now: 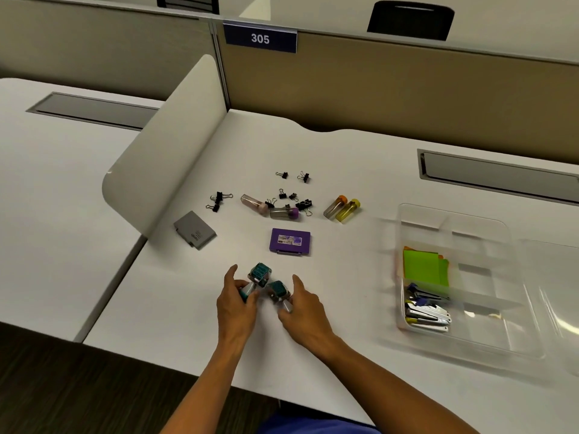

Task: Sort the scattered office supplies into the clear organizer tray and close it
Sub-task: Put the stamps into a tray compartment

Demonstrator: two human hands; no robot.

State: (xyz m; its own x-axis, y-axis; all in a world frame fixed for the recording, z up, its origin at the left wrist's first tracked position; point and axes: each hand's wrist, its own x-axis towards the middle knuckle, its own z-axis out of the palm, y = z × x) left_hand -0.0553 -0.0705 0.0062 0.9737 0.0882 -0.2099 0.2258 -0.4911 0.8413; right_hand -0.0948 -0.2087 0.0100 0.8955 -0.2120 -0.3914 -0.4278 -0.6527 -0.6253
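- Far left of the fingers, near the rounded divider: a grey case lying flat, untouched.
- Beyond the fingertips: black binder clips scattered among small capped tubes, pink, purple, orange and yellow; nearer, a purple box just ahead of both hands.
- Left hand: thumb and fingers curled round the handle of a teal stamp, index finger raised clear.
- Right hand: pinching the handle of a second teal stamp, index finger likewise lifted; the two stamp heads nearly touching between the hands.
- Probably best done by holding firm at the handles, lifting both straight up before swinging right, and keeping the heads apart so neither knocks loose.
- Open table right of the right hand: bare surface, room for a low carry toward the tray.
- Well right of the fingers: the clear tray, lid off or open, green sticky notes and staplers in its near-left sections; other sections look free, though blur hides detail.
- Worth clearing the tray's near wall on approach; table edge close behind the wrists, so little room for pulling back.
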